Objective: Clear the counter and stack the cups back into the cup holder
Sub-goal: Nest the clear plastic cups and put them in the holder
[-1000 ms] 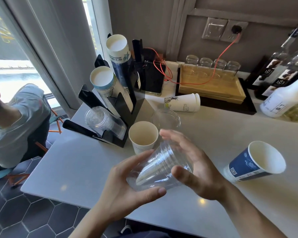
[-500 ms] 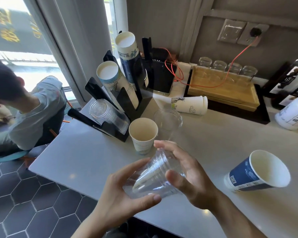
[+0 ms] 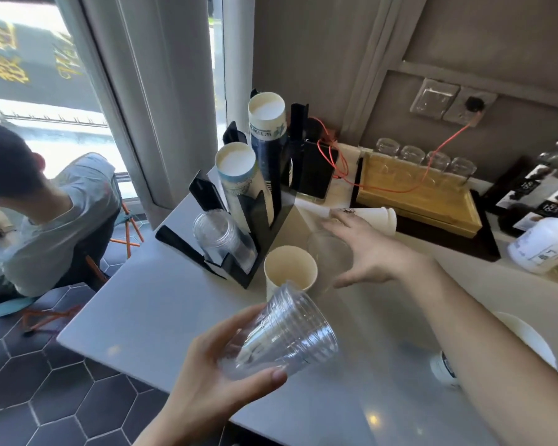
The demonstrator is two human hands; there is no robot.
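My left hand [image 3: 207, 375] grips a small stack of clear plastic cups [image 3: 284, 336], tilted, above the grey counter [image 3: 149, 320]. My right hand [image 3: 371, 252] is spread open over an upright clear cup [image 3: 327, 252], fingers around its rim without closing. An upright white paper cup [image 3: 289, 268] stands beside it. A white paper cup [image 3: 380, 218] lies on its side behind my right hand. The black cup holder [image 3: 264, 226] holds a clear cup stack [image 3: 219, 236] and two paper cup stacks [image 3: 239, 175]. A blue paper cup [image 3: 445, 368] lies partly hidden under my right forearm.
A wooden tray [image 3: 416, 194] with glass jars [image 3: 422, 156] stands at the back on a black mat. Bottles [image 3: 541, 246] stand at the far right. A red cable [image 3: 335, 165] runs to a wall socket. A seated person [image 3: 45, 214] is beyond the counter's left edge.
My right hand has let go of the clear cup stack and reached forward over the upright clear cup. My left hand alone keeps the stack. The view has shifted right.
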